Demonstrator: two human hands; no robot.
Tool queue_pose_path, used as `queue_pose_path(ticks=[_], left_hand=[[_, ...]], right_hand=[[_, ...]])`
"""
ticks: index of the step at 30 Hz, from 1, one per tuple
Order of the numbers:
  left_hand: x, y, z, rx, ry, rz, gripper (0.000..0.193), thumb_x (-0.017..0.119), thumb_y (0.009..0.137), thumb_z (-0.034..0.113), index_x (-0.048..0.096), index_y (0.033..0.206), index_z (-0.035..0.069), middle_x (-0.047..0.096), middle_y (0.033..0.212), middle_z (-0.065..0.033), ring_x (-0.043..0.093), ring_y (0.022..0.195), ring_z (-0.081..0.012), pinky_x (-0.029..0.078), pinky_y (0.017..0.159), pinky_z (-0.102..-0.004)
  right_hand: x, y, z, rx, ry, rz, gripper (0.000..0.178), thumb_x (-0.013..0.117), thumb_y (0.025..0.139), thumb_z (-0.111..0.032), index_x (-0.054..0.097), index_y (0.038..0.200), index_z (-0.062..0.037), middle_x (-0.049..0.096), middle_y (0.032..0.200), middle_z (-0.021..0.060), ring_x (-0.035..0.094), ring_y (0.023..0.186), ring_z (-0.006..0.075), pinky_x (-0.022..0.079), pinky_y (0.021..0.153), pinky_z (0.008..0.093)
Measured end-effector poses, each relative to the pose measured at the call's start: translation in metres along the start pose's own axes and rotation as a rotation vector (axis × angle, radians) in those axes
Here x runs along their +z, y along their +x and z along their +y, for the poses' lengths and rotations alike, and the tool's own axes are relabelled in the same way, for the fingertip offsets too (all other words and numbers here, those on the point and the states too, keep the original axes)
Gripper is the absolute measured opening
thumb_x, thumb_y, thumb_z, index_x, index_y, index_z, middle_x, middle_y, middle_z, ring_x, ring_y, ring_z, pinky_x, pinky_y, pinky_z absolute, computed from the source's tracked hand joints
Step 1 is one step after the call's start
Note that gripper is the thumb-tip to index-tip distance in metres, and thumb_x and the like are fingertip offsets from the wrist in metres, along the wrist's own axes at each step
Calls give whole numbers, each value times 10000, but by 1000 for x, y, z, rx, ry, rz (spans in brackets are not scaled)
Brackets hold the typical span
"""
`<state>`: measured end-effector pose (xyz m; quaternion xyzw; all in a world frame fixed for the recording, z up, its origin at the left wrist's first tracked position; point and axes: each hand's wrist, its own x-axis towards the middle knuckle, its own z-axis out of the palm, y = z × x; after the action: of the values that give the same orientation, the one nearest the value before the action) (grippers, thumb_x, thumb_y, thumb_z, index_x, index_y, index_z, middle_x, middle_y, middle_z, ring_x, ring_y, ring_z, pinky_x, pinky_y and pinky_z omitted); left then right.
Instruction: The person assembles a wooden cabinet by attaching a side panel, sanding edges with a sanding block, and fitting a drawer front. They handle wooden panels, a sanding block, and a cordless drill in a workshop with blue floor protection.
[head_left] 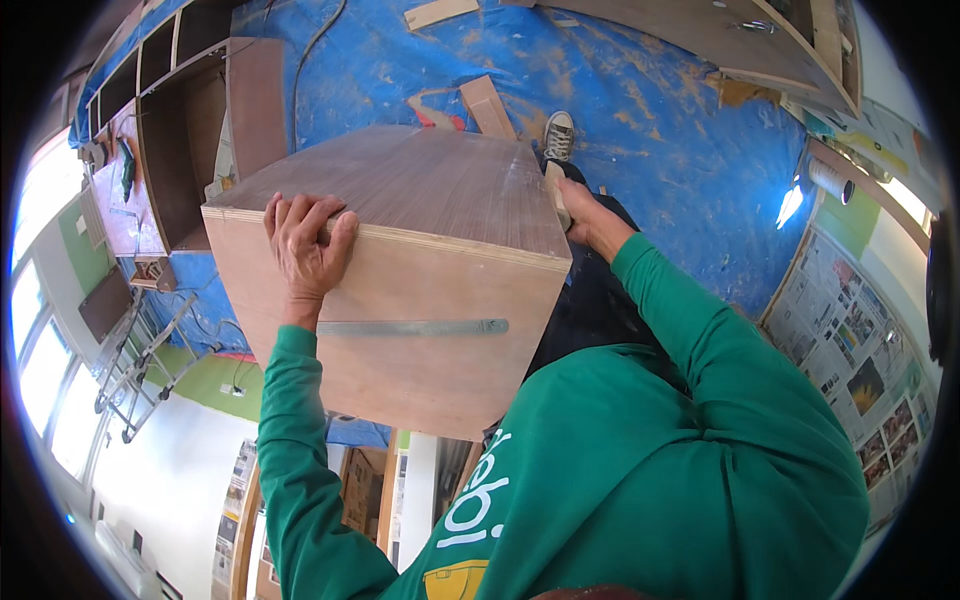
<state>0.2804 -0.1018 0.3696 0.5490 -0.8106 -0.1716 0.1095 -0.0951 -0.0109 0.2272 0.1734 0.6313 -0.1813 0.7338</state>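
Note:
A large wooden box (400,290), with a darker brown wood-grain face (430,185) and a paler plywood face, stands in front of me. My left hand (305,245) grips the plywood edge where these two faces meet, its fingers bent over onto the brown one. In my right hand (588,212) is a pale block (556,193), held against the box's right-hand edge; my fingers partly hide it. A flat grey metal strip (420,327) with a hole at one end lies along the plywood face, to the right of my left wrist.
Dusty blue sheeting (660,180) covers the floor, with wood offcuts (487,105) beyond the box. My shoe (559,135) is beside its far right corner. An open cabinet (190,130) stands at the left, a long wooden unit (700,40) at the far right. A lit lamp (790,204) glows at right.

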Motion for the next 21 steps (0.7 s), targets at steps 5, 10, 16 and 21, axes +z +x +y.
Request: queue_pose_path(ticks=[5,10,16,21], left_hand=[[1,-3,0,-9,30,-15,223,704,865,332,757,904,119,690,891,-12,625,900,-226,328,1147,-456],[2,-4,-3,-2,19,17,217,707,872,331,759,897,122,688,887,-13,624,897,-230,330,1143,-458],[-2,-4,-2,-18,-5,7,212,718,865,337,760,883,130,683,881,-15,622,892,-240,340,1135,-451],[-4,-1,1,-16,-21,11,216,722,868,342,762,879,130,682,872,-16,621,885,-238,347,1128,-447]], right_hand=[[4,-57,14,-3,19,-103,537,341,1112,-423,434,1474,-37,585,1403,155,614,1249,309,498,1048,526],[17,-133,28,-27,-105,-19,538,344,1105,-442,470,1450,-49,609,1355,123,639,1176,262,532,966,478],[11,-147,8,-48,-371,-26,579,337,1092,-514,500,1389,-45,632,1222,109,637,1037,239,529,844,468],[13,-133,15,-64,-300,60,584,347,1086,-524,503,1386,-47,625,1220,119,632,1021,250,533,834,470]])
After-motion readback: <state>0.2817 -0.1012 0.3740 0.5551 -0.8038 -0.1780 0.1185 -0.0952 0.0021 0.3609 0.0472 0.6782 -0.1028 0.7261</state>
